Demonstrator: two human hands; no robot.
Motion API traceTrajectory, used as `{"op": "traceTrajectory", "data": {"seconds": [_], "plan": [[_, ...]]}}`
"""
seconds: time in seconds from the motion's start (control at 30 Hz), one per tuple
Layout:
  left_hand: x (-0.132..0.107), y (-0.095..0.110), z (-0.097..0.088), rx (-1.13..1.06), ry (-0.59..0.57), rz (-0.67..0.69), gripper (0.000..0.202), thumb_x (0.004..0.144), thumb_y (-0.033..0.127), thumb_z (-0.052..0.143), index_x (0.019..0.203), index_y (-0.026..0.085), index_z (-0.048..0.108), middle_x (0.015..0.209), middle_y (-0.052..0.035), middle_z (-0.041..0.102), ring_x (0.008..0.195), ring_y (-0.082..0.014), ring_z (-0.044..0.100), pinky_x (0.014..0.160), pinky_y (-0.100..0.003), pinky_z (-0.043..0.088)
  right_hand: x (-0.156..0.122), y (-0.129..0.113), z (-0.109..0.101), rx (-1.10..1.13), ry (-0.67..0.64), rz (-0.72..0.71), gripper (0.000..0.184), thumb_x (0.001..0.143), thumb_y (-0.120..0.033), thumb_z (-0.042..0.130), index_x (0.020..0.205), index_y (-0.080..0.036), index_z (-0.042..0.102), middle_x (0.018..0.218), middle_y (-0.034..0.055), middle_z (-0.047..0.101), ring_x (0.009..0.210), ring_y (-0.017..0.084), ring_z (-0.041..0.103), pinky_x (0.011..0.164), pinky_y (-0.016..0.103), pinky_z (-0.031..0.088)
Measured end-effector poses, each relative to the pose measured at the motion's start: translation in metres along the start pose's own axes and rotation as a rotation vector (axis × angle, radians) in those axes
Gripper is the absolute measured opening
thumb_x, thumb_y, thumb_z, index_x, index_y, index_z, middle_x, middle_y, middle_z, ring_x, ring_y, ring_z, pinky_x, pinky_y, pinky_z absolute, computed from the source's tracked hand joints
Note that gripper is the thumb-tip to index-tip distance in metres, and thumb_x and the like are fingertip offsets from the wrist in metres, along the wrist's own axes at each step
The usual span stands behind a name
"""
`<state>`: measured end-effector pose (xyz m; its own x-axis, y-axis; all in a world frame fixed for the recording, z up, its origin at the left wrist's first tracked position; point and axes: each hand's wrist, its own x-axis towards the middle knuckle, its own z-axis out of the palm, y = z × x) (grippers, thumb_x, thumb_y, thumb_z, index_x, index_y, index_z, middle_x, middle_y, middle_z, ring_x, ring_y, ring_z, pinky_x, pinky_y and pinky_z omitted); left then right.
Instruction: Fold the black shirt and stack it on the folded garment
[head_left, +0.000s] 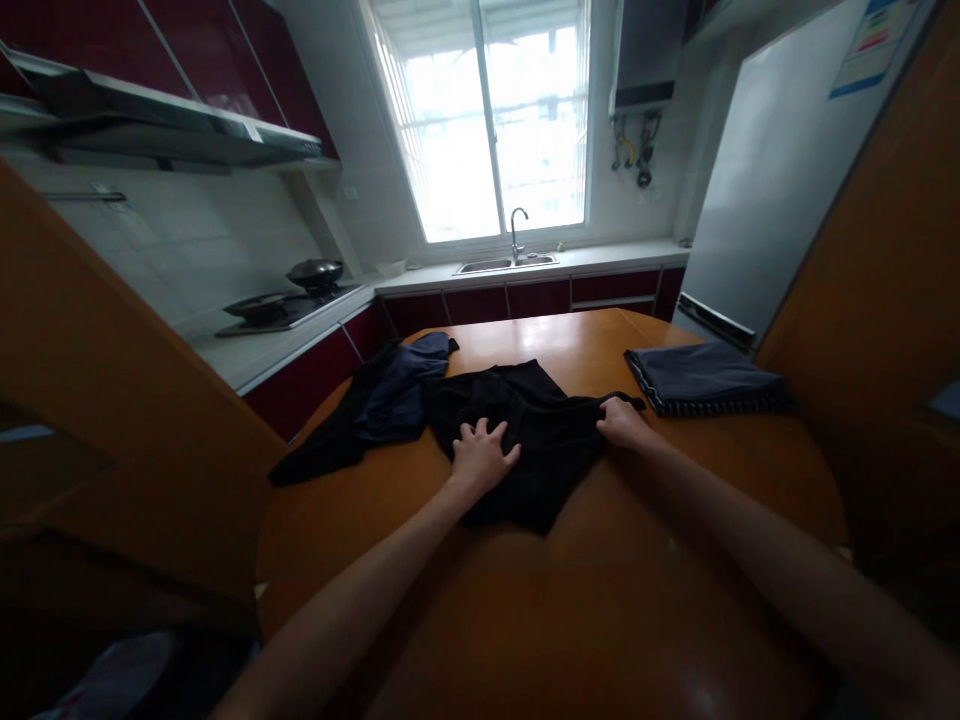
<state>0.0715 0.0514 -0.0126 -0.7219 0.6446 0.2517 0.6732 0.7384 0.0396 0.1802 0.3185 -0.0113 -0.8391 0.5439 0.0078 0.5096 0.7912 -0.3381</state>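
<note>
1. Head view: left hand fingers spread, pressing flat on black garment at frame centre, on wooden table.
2. Right hand pinches garment's right edge.
3. Risk: uneven pull bunches fabric, or it slides w/ the dark blue garment touching it upper left.

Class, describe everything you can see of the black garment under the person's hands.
The black garment is soft, matte cloth, spread mostly flat but wrinkled on the orange-brown wooden table. The left hand presses on it, fingers splayed; the right hand grips its right edge, where a corner pulls out to a point. Its left side meets a dark blue garment. Its exact type cannot be told.
</note>
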Motion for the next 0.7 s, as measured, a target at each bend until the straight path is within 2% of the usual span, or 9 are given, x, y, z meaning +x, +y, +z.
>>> {"op": "traceTrajectory", "data": {"seconds": [0.07, 0.13, 0.2, 0.3, 0.4, 0.5, 0.6, 0.7], "plan": [[0.011, -0.004, -0.005, -0.041, -0.042, 0.030, 0.059, 0.087, 0.064, 0.057, 0.130, 0.025, 0.066, 0.132, -0.0193, 0.059, 0.111, -0.0425, 0.055, 0.084, -0.050, 0.049, 0.012, -0.004, -0.004, -0.005, -0.005, 0.011, 0.029, 0.078, -0.009, 0.059, 0.103, -0.007, 0.073, 0.106, 0.0210, 0.074, 0.103, 0.029, 0.070, 0.080, 0.028, 0.049], [0.033, -0.009, -0.014, -0.091, -0.094, 0.091, 0.054, 0.090, 0.064, 0.053, 0.121, 0.023, 0.071, 0.120, -0.0171, 0.067, 0.106, -0.0364, 0.061, 0.086, -0.043, 0.050, 0.024, -0.005, -0.009, -0.013, -0.017, 0.026, 0.028, 0.077, -0.008, 0.060, 0.101, -0.006, 0.073, 0.104, 0.0221, 0.074, 0.101, 0.030, 0.070, 0.078, 0.028, 0.050], [0.067, -0.015, -0.025, -0.112, -0.120, 0.148, 0.043, 0.095, 0.055, 0.052, 0.111, 0.021, 0.073, 0.111, -0.0139, 0.071, 0.103, -0.0301, 0.065, 0.088, -0.036, 0.049, 0.034, -0.004, -0.012, -0.022, -0.027, 0.040, 0.028, 0.076, -0.008, 0.061, 0.101, -0.007, 0.073, 0.103, 0.0219, 0.074, 0.101, 0.030, 0.070, 0.078, 0.028, 0.050], [0.135, -0.025, -0.031, -0.098, -0.167, 0.186, 0.028, 0.093, 0.037, 0.058, 0.110, 0.020, 0.073, 0.116, -0.0114, 0.071, 0.109, -0.0268, 0.064, 0.093, -0.032, 0.047, 0.045, 0.001, -0.012, -0.035, -0.036, 0.047, 0.030, 0.074, -0.008, 0.064, 0.102, -0.008, 0.073, 0.104, 0.0204, 0.074, 0.103, 0.030, 0.069, 0.081, 0.028, 0.049], [0.199, -0.033, -0.018, -0.113, -0.235, 0.175, 0.029, 0.088, 0.027, 0.063, 0.115, 0.019, 0.071, 0.117, -0.0109, 0.072, 0.110, -0.0253, 0.065, 0.092, -0.029, 0.048, 0.049, 0.008, -0.007, -0.042, -0.033, 0.030, 0.033, 0.075, -0.010, 0.066, 0.107, -0.009, 0.072, 0.107, 0.0194, 0.073, 0.106, 0.029, 0.068, 0.086, 0.029, 0.049], [0.246, -0.039, 0.006, -0.143, -0.299, 0.180, 0.038, 0.080, 0.025, 0.072, 0.117, 0.019, 0.070, 0.115, -0.0096, 0.072, 0.105, -0.0239, 0.067, 0.086, -0.027, 0.049, 0.052, 0.015, -0.001, -0.048, -0.033, 0.004, 0.033, 0.077, -0.011, 0.065, 0.109, -0.010, 0.072, 0.110, 0.0188, 0.073, 0.108, 0.029, 0.067, 0.089, 0.029, 0.049], [0.279, -0.046, 0.027, -0.184, -0.362, 0.193, 0.028, 0.071, 0.023, 0.077, 0.099, 0.018, 0.074, 0.097, -0.0047, 0.075, 0.087, -0.0202, 0.068, 0.075, -0.023, 0.049, 0.062, 0.023, 0.002, -0.056, -0.042, -0.020, 0.034, 0.076, -0.008, 0.063, 0.108, -0.012, 0.073, 0.109, 0.0166, 0.073, 0.108, 0.027, 0.067, 0.090, 0.027, 0.049], [0.313, -0.061, 0.038, -0.224, -0.360, 0.158, 0.013, 0.071, 0.020, 0.075, 0.083, 0.016, 0.072, 0.077, 0.0002, 0.071, 0.074, -0.0166, 0.064, 0.069, -0.022, 0.046, 0.093, 0.031, -0.007, -0.074, -0.048, -0.024, 0.035, 0.074, -0.004, 0.063, 0.106, -0.012, 0.074, 0.107, 0.0156, 0.074, 0.106, 0.027, 0.068, 0.090, 0.028, 0.049]]}}
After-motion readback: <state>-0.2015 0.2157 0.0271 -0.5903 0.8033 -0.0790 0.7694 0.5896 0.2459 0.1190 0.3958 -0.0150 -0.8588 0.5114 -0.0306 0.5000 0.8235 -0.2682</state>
